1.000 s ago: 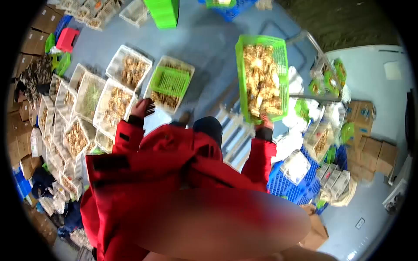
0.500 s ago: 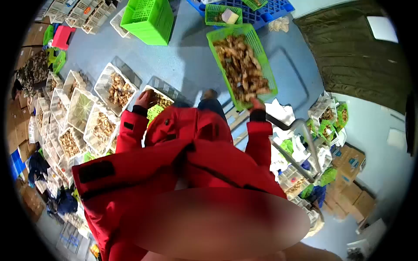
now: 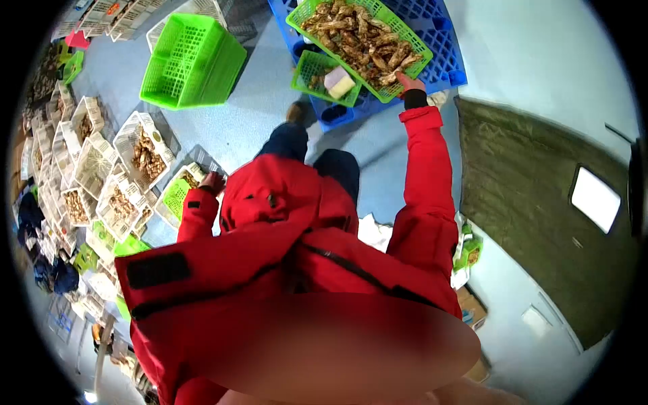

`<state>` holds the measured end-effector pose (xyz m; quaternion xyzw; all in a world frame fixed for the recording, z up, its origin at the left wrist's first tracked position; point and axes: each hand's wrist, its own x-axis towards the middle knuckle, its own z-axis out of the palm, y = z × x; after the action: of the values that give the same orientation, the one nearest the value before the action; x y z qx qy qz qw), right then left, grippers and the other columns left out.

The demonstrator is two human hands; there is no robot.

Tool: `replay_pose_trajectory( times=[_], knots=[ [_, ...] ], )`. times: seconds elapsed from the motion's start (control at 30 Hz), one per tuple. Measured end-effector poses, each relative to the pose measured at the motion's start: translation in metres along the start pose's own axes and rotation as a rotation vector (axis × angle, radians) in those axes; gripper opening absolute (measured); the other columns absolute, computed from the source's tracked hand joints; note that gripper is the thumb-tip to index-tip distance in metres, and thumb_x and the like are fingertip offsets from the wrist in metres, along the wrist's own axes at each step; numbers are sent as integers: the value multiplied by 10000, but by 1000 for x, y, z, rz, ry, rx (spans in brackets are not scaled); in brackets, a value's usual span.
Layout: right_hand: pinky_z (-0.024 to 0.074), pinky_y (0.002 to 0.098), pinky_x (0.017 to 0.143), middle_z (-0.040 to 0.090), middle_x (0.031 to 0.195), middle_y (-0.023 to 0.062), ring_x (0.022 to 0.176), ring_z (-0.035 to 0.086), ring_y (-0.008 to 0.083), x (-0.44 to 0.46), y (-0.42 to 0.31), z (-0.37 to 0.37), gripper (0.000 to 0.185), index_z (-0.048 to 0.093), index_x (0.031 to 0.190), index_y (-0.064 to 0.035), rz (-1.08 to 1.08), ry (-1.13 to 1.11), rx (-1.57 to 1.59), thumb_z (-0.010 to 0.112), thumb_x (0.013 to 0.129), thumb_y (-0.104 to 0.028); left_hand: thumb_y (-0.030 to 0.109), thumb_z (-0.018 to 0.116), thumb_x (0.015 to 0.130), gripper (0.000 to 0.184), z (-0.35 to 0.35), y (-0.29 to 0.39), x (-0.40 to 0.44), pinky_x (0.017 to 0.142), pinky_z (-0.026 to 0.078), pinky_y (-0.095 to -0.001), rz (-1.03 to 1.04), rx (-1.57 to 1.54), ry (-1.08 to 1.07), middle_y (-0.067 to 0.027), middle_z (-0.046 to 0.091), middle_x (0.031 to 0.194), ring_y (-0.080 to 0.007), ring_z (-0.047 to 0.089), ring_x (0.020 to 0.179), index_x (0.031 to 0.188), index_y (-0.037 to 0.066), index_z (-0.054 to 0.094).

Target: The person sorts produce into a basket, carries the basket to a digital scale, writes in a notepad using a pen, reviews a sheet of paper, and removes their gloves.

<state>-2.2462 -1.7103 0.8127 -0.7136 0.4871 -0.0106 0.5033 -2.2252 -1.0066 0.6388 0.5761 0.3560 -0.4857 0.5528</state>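
Observation:
A long green plastic basket (image 3: 291, 18) full of brown mushrooms (image 3: 368, 42) is at the blue pallet (image 3: 440, 40). My right hand (image 3: 410, 84), its arm stretched out, is closed on the near right end of the basket. Under its left edge stands a smaller green basket (image 3: 304, 74) with a pale purple and yellow block (image 3: 339, 82) in it. My left hand (image 3: 214, 183) hangs low with fingers apart, close to the right end of a white crate (image 3: 164, 210) with mushrooms and a green piece in it. Whether it touches that crate is unclear.
A stack of green baskets (image 3: 192, 64) stands on the floor ahead to the left. White crates (image 3: 125, 138) of mushrooms, several of them, line the left side. A dark green curtain (image 3: 526, 175) hangs on the right wall. My shoe (image 3: 295, 112) is near the pallet.
My right hand has carried the full green basket forward to the pallet, over the smaller basket's edge. I have stepped and turned, and my left hand has shifted along the white crate.

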Motion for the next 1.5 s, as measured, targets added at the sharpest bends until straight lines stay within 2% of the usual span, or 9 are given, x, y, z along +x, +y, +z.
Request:
replay_pose_trajectory(
  times=[0.27, 0.33, 0.4, 0.53, 0.7, 0.83, 0.9, 1.07, 1.5],
  knots=[
    [415, 382, 429, 540, 577, 125, 427, 496, 227, 259, -135, 2, 576, 594, 872, 31, -65, -103, -150, 714, 610, -467, 356, 493, 821, 330, 106, -27, 4, 686, 447, -454, 88, -478, -245, -73, 548, 1001, -262, 541, 845, 1081, 155, 464],
    [410, 367, 428, 525, 541, 98, 413, 482, 203, 319, -149, 12, 555, 599, 810, 28, -149, -197, -161, 726, 596, -467, 379, 441, 818, 364, 182, -25, -35, 729, 421, -463, -108, -425, 260, -59, 518, 1046, -269, 510, 892, 1099, 148, 444],
    [417, 367, 446, 561, 609, 101, 450, 508, 188, 404, -144, 30, 527, 606, 838, 9, -214, -323, -11, 734, 600, -444, 382, 396, 814, 348, 177, -112, -21, 727, 396, -440, 156, -521, -287, -37, 492, 1044, -258, 477, 909, 1077, 157, 434],
    [426, 407, 545, 606, 927, 97, 711, 576, 196, 538, -130, 75, 449, 592, 963, -27, -47, -554, 157, 745, 639, -298, 381, 379, 809, 289, 308, -141, -75, 610, 350, -376, -235, -815, 462, -23, 465, 930, -227, 440, 786, 991, 162, 428],
    [475, 380, 605, 569, 989, 86, 792, 579, 201, 579, -129, 94, 424, 539, 1075, -57, 70, -644, -48, 673, 722, -248, 404, 413, 829, 323, 446, -183, -107, 587, 416, -363, -18, -1006, 51, -22, 515, 881, -205, 502, 757, 1007, 142, 476],
    [443, 431, 822, 533, 1082, 171, 967, 534, 311, 661, -62, 54, 510, 421, 1188, -32, 658, -798, 1070, 560, 804, -336, 354, 566, 806, 310, 516, -181, -116, 583, 464, -367, -314, -782, 658, -7, 569, 897, -177, 555, 737, 1044, 167, 503],
    [418, 428, 860, 474, 1153, 204, 1049, 480, 324, 622, -54, 22, 511, 419, 1171, -30, 176, -687, 419, 522, 812, -378, 356, 563, 810, 324, 531, -189, -114, 624, 478, -369, -317, -840, 621, -31, 581, 977, -186, 564, 811, 1070, 174, 497],
    [472, 407, 723, 557, 969, 135, 839, 549, 272, 497, 41, -26, 346, 510, 995, -82, 587, -585, 206, 623, 741, -288, 315, 555, 825, 350, 519, -242, -70, 673, 488, -379, 44, -1275, -4, -72, 566, 1032, -209, 569, 851, 1106, 119, 486],
    [483, 374, 726, 551, 1062, 170, 882, 573, 278, 288, 75, -36, 460, 438, 1197, -91, 511, -809, -161, 521, 825, -348, 347, 330, 863, 408, 480, -275, -62, 766, 434, -428, 236, -1239, -240, -99, 486, 1149, -283, 510, 966, 1182, 102, 405]
  ],
)
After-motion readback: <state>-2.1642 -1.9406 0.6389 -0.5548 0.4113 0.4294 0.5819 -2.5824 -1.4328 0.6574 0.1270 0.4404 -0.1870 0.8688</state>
